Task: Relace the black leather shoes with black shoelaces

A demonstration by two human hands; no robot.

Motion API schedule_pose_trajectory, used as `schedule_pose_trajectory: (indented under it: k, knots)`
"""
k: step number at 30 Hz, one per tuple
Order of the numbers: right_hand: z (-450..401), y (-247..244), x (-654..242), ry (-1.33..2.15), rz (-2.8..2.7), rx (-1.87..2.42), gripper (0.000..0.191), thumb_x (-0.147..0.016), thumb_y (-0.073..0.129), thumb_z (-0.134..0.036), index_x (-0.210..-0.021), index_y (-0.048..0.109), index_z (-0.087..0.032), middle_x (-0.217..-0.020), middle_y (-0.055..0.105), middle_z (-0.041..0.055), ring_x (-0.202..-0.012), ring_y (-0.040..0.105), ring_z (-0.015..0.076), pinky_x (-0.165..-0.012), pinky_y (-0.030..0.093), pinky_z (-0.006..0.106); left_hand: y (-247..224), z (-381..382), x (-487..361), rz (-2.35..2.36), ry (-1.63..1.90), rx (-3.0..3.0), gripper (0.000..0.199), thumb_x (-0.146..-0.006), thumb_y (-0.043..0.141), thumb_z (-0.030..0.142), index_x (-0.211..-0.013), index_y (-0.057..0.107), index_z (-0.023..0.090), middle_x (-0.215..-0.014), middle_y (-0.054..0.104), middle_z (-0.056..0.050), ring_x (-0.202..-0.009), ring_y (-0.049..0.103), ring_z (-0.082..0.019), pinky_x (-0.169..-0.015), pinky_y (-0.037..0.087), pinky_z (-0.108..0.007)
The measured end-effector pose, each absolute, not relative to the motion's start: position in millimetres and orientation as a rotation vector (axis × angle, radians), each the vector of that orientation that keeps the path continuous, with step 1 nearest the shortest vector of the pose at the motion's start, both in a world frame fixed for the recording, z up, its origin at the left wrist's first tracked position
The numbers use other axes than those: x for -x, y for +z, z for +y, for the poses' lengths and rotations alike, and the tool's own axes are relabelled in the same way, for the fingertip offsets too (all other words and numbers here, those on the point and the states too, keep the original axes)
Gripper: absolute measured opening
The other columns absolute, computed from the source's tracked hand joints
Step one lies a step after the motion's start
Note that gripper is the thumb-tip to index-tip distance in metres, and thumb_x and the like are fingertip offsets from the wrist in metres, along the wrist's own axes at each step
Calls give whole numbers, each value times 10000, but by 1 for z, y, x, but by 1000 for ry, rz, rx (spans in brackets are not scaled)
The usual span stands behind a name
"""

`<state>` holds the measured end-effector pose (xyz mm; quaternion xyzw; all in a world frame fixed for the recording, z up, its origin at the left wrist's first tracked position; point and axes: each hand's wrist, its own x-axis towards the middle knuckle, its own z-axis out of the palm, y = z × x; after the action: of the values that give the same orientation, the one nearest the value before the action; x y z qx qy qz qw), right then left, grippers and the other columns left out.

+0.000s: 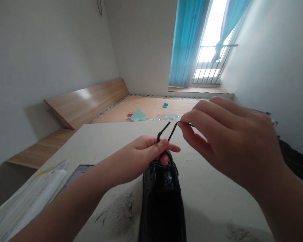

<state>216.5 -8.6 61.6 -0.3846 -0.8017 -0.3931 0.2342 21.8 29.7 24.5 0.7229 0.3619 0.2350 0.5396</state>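
Note:
A black leather shoe (164, 201) stands on the white tabletop with its toe towards me. My left hand (148, 151) is over the laced part of the shoe, thumb and fingers closed on the black shoelace (163, 131), whose short end sticks up above the thumb. Up and to the right, my right hand (222, 134) pinches another stretch of the lace between thumb and forefinger. From that pinch the lace slants down to my left hand. Part of the lacing is hidden behind my left fingers.
A phone (75, 176) lies left of my left forearm, beside a clear plastic package (40, 191). Dark smudges mark the white table (111, 134). Past its far edge, a pale green sheet (138, 115) and small items lie on a tan surface (151, 102). Blue curtains (187, 43) hang by the window.

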Motion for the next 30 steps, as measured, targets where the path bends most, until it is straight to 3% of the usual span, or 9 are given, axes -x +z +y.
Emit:
schedule_pose_trajectory:
  k: [4, 10, 12, 19, 26, 30]
  knots:
    - [-19, 63, -211, -895, -2165, 1043, 200, -907, 465, -165, -718, 523, -198, -718, 575, 47, -689, 516, 199, -588, 307, 340, 25, 39, -15, 771, 388, -1638, 359, -914, 524, 492, -1025, 732, 221, -805, 659, -11, -856, 588, -171, -844, 426, -310]
    - [-39, 67, -211, 476, -2627, 1047, 165, -851, 577, -187, -691, 570, -228, -644, 586, -60, -552, 483, 89, -529, 339, 245, 27, 43, -13, 709, 346, -1694, 250, -881, 610, 359, -1059, 721, 224, -896, 696, -11, -847, 586, -155, -780, 456, -268]
    - [-34, 63, -214, 720, -2751, 1113, 139, -844, 607, -214, -709, 625, -244, -648, 613, -63, -551, 494, 91, -529, 336, 241, 27, 42, -15, 740, 352, -1745, 273, -859, 635, 353, -1087, 713, 227, -928, 711, -18, -845, 597, -157, -768, 466, -269]
    - [6, 45, -212, 543, -2581, 1588, 411, -842, 580, -548, -645, 609, -189, -583, 573, 0, -536, 462, 127, -478, 270, 261, 22, 41, -24, 769, 536, -1967, 328, -852, 596, 253, -1161, 672, 178, -717, 647, 7, -620, 534, -109, -545, 410, -224]
    - [27, 25, -208, 855, -2459, 1465, 206, -866, 482, -259, -709, 586, -176, -687, 579, 3, -620, 480, 132, -535, 331, 261, 23, 40, -23, 797, 591, -2058, 437, -831, 613, 228, -1266, 588, 188, -792, 628, 13, -711, 556, -124, -659, 463, -259]
    - [39, 21, -212, 1183, -2343, 1201, 179, -890, 446, -228, -808, 592, -166, -770, 559, 3, -703, 487, 134, -640, 397, 271, 25, 38, -21, 843, 610, -2158, 426, -855, 565, 195, -1280, 559, 230, -936, 614, 6, -806, 551, -121, -739, 461, -261]
